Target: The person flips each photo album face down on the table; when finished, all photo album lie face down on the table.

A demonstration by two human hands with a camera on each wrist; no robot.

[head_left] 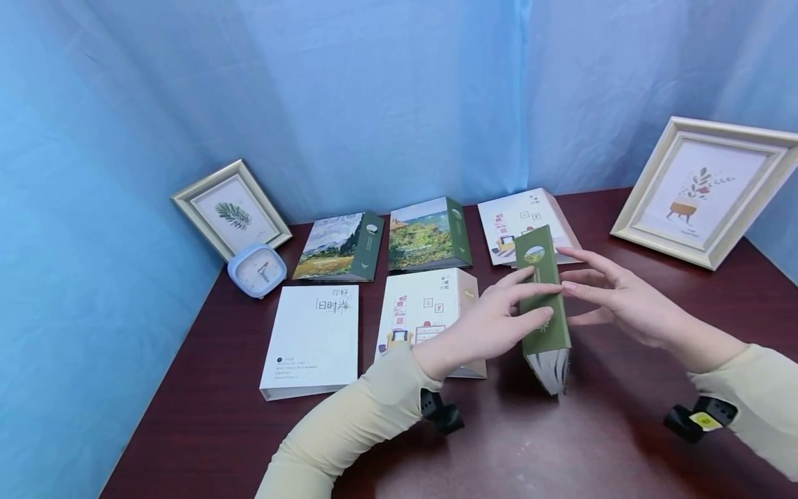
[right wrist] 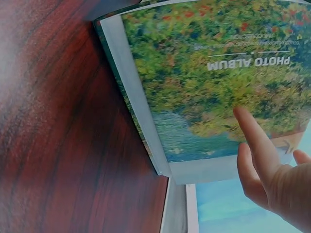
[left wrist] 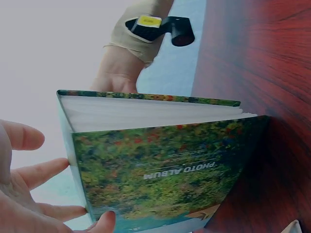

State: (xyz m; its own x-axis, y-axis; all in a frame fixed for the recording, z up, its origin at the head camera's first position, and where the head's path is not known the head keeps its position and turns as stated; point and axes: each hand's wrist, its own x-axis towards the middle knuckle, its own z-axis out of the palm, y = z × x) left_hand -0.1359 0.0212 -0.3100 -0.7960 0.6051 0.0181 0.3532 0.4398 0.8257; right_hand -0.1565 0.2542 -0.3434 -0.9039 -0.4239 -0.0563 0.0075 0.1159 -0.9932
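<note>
A photo album (head_left: 551,336) with a green spine and a painted garden cover stands on its page edge, spine up and slightly tilted. My left hand (head_left: 495,312) touches the spine with extended fingers; in the left wrist view its fingertips (left wrist: 53,170) lie along the spine and cover edge. On the other side, my right hand (head_left: 623,298) has its fingers against the right cover. The right wrist view shows an extended finger (right wrist: 255,136) at the printed cover, with "PHOTO ALBUM" upside down. The album's pages fan apart slightly at the bottom.
Two painted-cover albums (head_left: 337,246) (head_left: 430,235) lie at the back, beside a white illustrated album (head_left: 524,215). Nearer lie another illustrated album (head_left: 430,305) and a plain white one (head_left: 312,339). A blue clock (head_left: 258,270) and picture frames (head_left: 233,211) (head_left: 704,190) flank them.
</note>
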